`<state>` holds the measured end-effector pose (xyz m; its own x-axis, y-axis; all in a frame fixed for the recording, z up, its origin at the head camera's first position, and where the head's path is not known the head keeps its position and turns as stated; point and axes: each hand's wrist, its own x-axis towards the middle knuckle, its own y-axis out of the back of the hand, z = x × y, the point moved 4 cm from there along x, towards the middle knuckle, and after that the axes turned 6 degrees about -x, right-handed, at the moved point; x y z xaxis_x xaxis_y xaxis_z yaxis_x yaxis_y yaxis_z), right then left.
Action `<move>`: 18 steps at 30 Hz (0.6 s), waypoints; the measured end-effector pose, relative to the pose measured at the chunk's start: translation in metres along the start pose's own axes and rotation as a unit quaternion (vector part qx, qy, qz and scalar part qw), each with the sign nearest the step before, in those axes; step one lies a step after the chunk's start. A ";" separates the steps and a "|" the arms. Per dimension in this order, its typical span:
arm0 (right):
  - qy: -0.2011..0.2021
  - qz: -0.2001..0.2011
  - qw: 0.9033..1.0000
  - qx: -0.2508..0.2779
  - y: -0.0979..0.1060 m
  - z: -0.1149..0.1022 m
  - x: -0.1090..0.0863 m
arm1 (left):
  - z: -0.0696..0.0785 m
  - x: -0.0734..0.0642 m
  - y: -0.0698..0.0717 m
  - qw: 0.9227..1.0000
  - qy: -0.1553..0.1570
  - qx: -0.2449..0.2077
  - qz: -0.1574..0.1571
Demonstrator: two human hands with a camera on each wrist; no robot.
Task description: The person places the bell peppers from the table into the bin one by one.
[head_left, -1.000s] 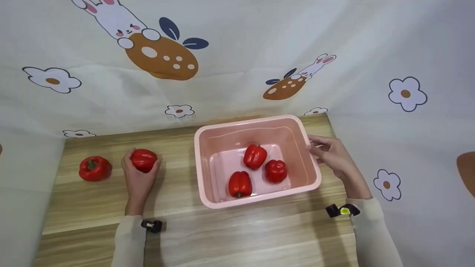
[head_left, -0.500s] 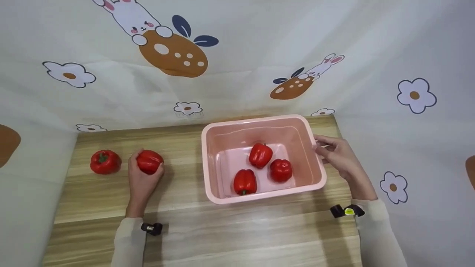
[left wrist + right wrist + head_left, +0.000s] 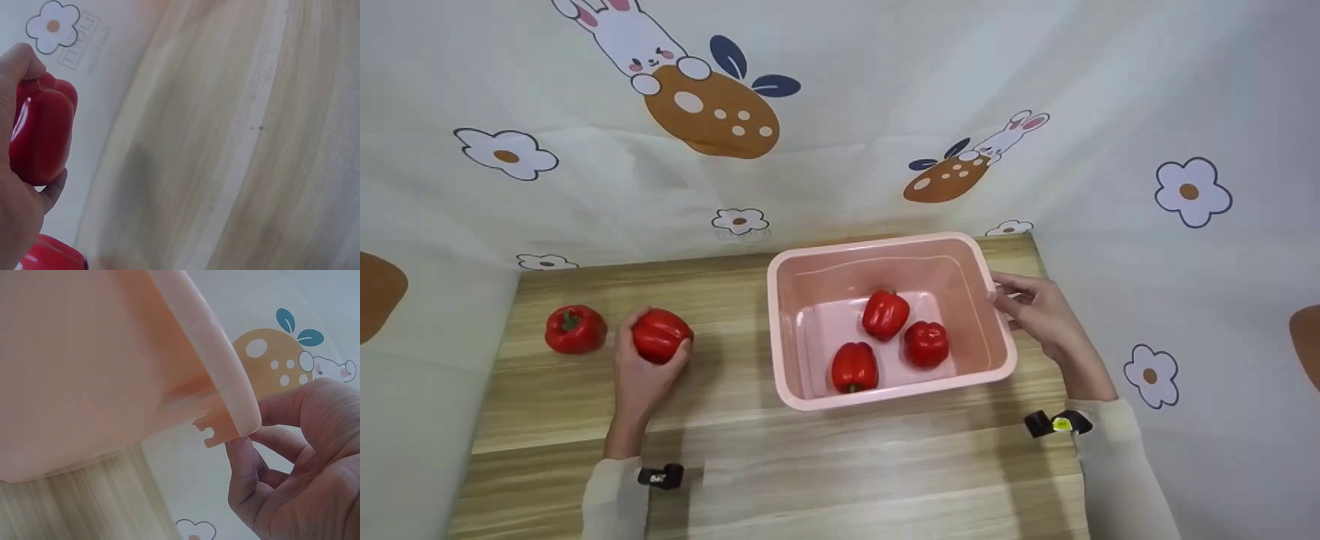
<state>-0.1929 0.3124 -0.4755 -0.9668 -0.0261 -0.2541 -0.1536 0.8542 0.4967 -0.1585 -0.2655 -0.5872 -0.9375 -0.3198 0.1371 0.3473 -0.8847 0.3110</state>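
Note:
My left hand point(image 3: 643, 382) grips a red bell pepper point(image 3: 661, 335), thumb on one side and fingers on the other; the same held pepper point(image 3: 45, 132) shows at the left of the left wrist view. Just left of it, a second bell pepper point(image 3: 575, 329) rests on the table, green stem upward. A pink plastic basin point(image 3: 782, 322) stands right of centre with three red bell peppers point(image 3: 886, 315) lying inside. At its right side, my right hand point(image 3: 1046, 315) pinches the rim point(image 3: 239, 399) between thumb and fingers.
The wood-grain table point(image 3: 840, 480) runs under everything. Behind it hangs a pale curtain point(image 3: 840, 90) printed with rabbits and flowers, and another printed sheet point(image 3: 1155, 292) closes off the right side.
The head view has shifted a little, moving the whole scene rightward in the picture. My left hand keeps the pepper, drawn slightly toward me lately. My right hand stays on the basin rim.

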 end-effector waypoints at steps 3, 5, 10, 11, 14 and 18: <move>0.002 0.002 1.000 0.001 0.000 0.000 0.000 | 0.005 -0.003 0.002 1.000 -0.014 -0.005 0.002; 0.000 0.001 1.000 0.002 0.000 0.001 0.000 | 0.009 -0.004 0.002 1.000 -0.017 -0.006 0.001; -0.003 0.004 1.000 0.001 0.001 0.002 0.000 | 0.017 -0.005 0.004 1.000 -0.022 0.000 0.001; -0.002 0.005 1.000 0.000 0.001 0.002 0.000 | 0.018 -0.005 0.004 1.000 -0.022 0.002 0.002; 0.000 0.005 1.000 0.002 0.001 0.001 0.000 | 0.023 -0.006 0.006 1.000 -0.028 0.006 0.000; 0.001 0.003 1.000 0.005 0.000 0.000 0.000 | 0.033 -0.008 0.007 0.999 -0.031 0.018 -0.012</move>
<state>-0.1929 0.3129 -0.4755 -0.9681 -0.0212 -0.2496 -0.1451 0.8597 0.4898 -0.1477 -0.2583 -0.5553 -0.9430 -0.2760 0.1860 0.3260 -0.8788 0.3486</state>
